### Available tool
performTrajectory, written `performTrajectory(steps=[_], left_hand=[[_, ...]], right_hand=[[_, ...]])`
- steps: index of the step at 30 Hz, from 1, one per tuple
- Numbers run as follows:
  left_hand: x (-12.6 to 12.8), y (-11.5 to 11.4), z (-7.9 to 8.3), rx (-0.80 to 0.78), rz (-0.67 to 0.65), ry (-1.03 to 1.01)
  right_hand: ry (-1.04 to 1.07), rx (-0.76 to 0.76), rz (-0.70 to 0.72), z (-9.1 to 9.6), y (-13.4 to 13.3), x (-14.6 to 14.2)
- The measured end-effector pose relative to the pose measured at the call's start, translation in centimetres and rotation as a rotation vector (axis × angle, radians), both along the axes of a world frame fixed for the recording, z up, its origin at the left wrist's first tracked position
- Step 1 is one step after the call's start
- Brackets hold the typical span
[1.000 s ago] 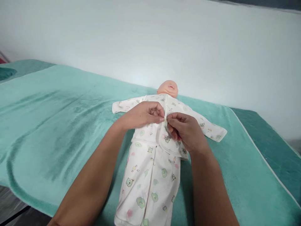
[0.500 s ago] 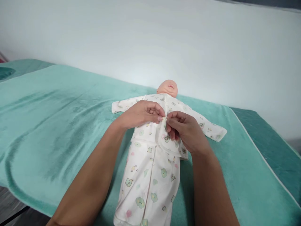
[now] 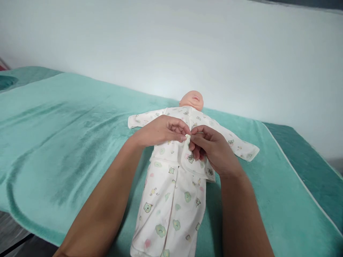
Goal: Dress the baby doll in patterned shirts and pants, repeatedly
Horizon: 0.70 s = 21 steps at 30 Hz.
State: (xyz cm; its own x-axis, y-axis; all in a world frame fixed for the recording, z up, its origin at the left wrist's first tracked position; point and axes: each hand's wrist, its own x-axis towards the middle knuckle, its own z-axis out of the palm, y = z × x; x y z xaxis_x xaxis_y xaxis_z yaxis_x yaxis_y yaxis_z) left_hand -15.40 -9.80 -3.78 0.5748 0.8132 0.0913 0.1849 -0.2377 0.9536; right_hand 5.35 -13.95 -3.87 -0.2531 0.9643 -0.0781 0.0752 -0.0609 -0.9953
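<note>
A baby doll (image 3: 192, 100) lies on its back, dressed in a white patterned baby shirt (image 3: 171, 151) and matching baby trousers (image 3: 171, 210). Over the middle of its chest, my left hand (image 3: 171, 129) pinches the shirt's front edge between thumb and forefinger. My right hand (image 3: 207, 142) grips the same edge just beside it, fingers curled. Between the fingertips a small pale spot of the front opening shows; whether it is a snap or a button is hidden. Below the hands, the shirt's front flap hangs loose over the trousers' waist. Both sleeves stretch outward.
A light green plush blanket (image 3: 66, 142) with soft folds lies under the doll. Darker green cloth (image 3: 308, 160) shows along the right side. A white wall (image 3: 134, 46) rises behind. Grey floor (image 3: 10, 232) appears at the lower left.
Both hands stay at the shirt front with only slight finger shifts. A little more of the edge shows between the fingertips. The whole view has drifted very slightly.
</note>
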Motion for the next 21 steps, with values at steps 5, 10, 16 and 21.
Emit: performTrajectory(steps=[5,10,16,21], left_hand=[[0.03,-0.06,0.10,0.003,-0.008,-0.002],[0.11,-0.02,-0.04,-0.008,-0.003,-0.040],[0.06,0.03,-0.16,-0.006,0.018,-0.041],[0.00,0.04,-0.20,0.011,0.022,-0.026]], right_hand=[[0.008,-0.009,0.036,-0.10,-0.02,0.42],[0.023,-0.009,0.038,-0.22,0.09,0.44],[0.035,-0.004,0.035,-0.20,0.10,0.38],[0.038,-0.007,0.022,-0.23,0.13,0.28]])
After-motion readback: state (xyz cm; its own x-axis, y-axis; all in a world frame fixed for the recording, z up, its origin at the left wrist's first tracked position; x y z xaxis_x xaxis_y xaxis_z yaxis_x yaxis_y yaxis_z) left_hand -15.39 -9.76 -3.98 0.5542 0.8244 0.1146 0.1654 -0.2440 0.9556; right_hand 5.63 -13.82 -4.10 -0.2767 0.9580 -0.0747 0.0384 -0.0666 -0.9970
